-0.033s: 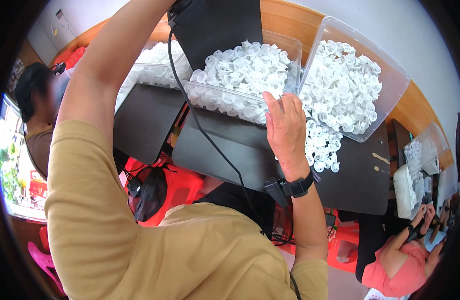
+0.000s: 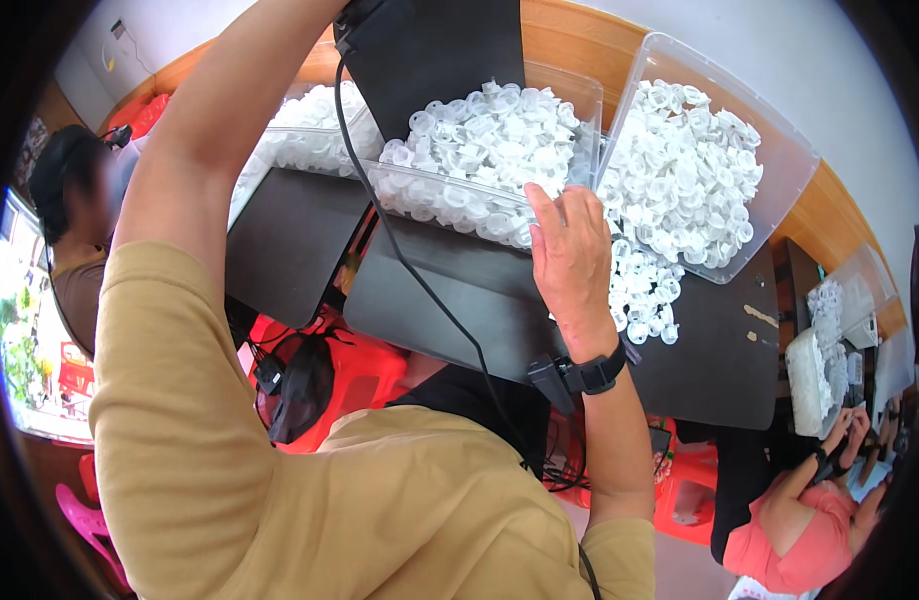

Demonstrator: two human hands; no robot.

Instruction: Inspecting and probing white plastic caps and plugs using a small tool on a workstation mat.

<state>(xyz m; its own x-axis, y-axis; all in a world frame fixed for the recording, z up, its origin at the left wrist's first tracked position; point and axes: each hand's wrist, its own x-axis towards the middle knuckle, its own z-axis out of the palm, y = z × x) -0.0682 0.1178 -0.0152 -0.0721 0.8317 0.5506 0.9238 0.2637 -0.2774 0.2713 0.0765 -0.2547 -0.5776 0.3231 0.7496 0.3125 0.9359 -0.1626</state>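
Note:
My right hand (image 2: 575, 255), with a black band on its wrist, is at the front right corner of a clear plastic box (image 2: 450, 182). Its fingers lie against the box, thumb and forefinger apart, and nothing shows in its grasp. Small white translucent plastic caps (image 2: 500, 135) fill that box in a heap. More loose caps (image 2: 645, 290) are spread on the dark table (image 2: 700, 370) just right of the hand. My left arm (image 2: 195, 140) reaches up past the upper edge, so the left hand is out of the picture.
A tilted clear bin (image 2: 780, 180) of caps stands at the right; another box (image 2: 325, 130) of caps is at the left. A black cable (image 2: 420, 270) hangs across the table. Two other people sit nearby, one left (image 2: 80, 200) and one right (image 2: 800, 540). Red stools (image 2: 355, 390) stand below.

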